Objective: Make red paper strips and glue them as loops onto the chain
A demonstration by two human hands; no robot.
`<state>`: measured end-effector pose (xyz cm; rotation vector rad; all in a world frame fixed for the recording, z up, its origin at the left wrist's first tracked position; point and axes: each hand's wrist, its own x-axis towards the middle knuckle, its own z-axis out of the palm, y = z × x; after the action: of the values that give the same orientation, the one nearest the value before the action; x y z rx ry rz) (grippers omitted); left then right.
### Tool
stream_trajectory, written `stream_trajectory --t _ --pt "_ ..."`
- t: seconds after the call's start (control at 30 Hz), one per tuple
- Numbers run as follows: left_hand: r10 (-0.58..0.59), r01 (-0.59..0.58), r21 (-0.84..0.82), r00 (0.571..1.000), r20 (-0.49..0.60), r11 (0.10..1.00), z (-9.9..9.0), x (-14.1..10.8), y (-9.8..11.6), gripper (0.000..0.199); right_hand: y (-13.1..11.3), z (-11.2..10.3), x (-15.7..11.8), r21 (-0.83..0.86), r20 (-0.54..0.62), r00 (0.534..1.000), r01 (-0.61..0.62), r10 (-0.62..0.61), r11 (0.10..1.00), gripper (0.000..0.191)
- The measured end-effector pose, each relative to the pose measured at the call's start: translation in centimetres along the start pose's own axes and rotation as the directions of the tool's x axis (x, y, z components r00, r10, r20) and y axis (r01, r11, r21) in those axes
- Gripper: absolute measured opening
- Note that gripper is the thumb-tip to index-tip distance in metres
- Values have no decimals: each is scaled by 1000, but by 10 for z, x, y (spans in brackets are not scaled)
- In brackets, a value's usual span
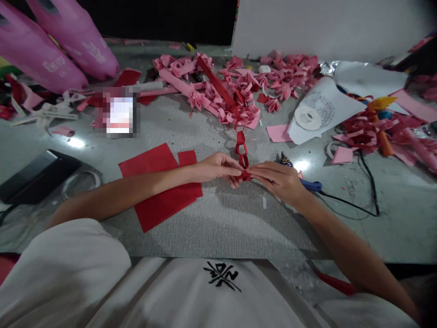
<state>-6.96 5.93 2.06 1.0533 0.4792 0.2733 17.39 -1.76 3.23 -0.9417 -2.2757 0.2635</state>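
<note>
A red paper chain (241, 148) runs from the pink paper pile down to my hands at the middle of the table. My left hand (225, 170) pinches the chain's near end from the left. From the right, my right hand (275, 178) holds the same end link between thumb and fingertips. The two sets of fingertips nearly meet there. Under my left forearm lie red paper sheets (160, 205), partly covered by it. A blue-handled tool (311, 185) with a black cord rests just beyond my right hand.
Pink paper flowers and curls (235, 86) are heaped at the back. A white tape roll (308, 117) sits on white paper at the right. Pink bags (58, 50) stand at the back left, near a blurred lit screen (120, 116). A black box (37, 175) is at the left.
</note>
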Motion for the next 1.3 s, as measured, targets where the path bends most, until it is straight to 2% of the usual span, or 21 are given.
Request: stream_trajectory --t 0.17,0.33,0.47,0.63,0.8,0.97,1.3 --pt "43 -41 142 999 -14 989 0 -1 0 32 -2 1 1 -38 35 998 47 -45 998 23" --pt "96 -73 300 993 -62 951 3 -4 -3 29 -8 2 1 15 39 998 -44 43 999 24" --pt "168 -147 316 985 -43 937 8 -6 -5 27 -12 5 1 65 33 997 -77 75 995 30" --pt "215 -180 368 975 -57 912 11 -7 -8 25 -13 11 -2 32 -20 997 -69 70 997 27" --pt "211 -176 372 976 -56 911 11 -8 -9 28 -12 15 -4 -76 -42 999 -33 30 997 21" --pt "188 -166 361 982 -27 918 11 -7 -10 29 -13 15 -3 -111 -44 999 7 -12 994 17" --pt "157 -135 405 987 -21 904 7 -5 -13 27 -18 19 -2 -117 -35 998 -47 44 992 15"
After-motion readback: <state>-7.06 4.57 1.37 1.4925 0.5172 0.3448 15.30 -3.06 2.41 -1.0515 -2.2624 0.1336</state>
